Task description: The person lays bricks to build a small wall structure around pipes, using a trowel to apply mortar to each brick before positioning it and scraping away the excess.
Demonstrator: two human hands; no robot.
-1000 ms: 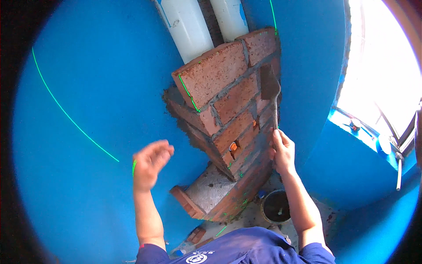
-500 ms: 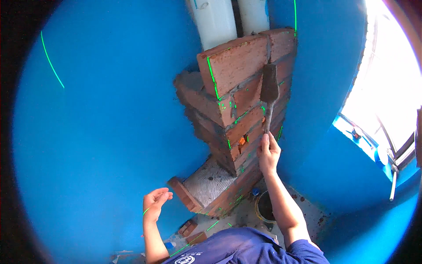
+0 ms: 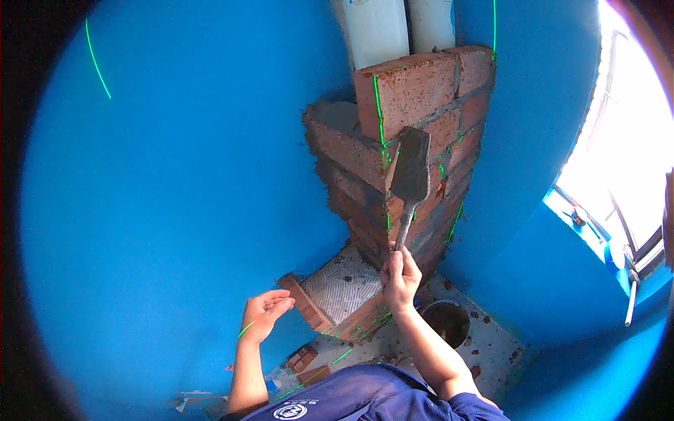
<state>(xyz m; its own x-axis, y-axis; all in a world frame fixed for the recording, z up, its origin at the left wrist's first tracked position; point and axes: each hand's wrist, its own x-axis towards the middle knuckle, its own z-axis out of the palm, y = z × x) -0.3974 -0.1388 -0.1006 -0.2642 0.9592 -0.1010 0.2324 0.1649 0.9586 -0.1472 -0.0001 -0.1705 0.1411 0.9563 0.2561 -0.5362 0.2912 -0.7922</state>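
Observation:
My right hand [image 3: 401, 281] grips the handle of a mortar-smeared trowel [image 3: 411, 165], its blade upright in front of a red brick column [image 3: 428, 88] with grey mortar joints and bright green lines on it. My left hand [image 3: 265, 314] is empty, fingers extended and slightly bent, beside a low brick ledge [image 3: 302, 305] bordering a grey-white ridged surface [image 3: 333, 281]. Two white pipes [image 3: 375, 31] rise behind the column's top.
Blue walls [image 3: 161, 175] surround the column. At right, a bright window [image 3: 618, 126] has small items and a pale-handled tool [image 3: 631, 302] at its sill. Below are a bucket [image 3: 446, 324] of dark material, loose bricks [image 3: 302, 359] and scattered debris on the floor.
The trowel and my right hand have moved left and downward across the column's face. My left hand has dropped lower. The view has shifted, putting the column further right.

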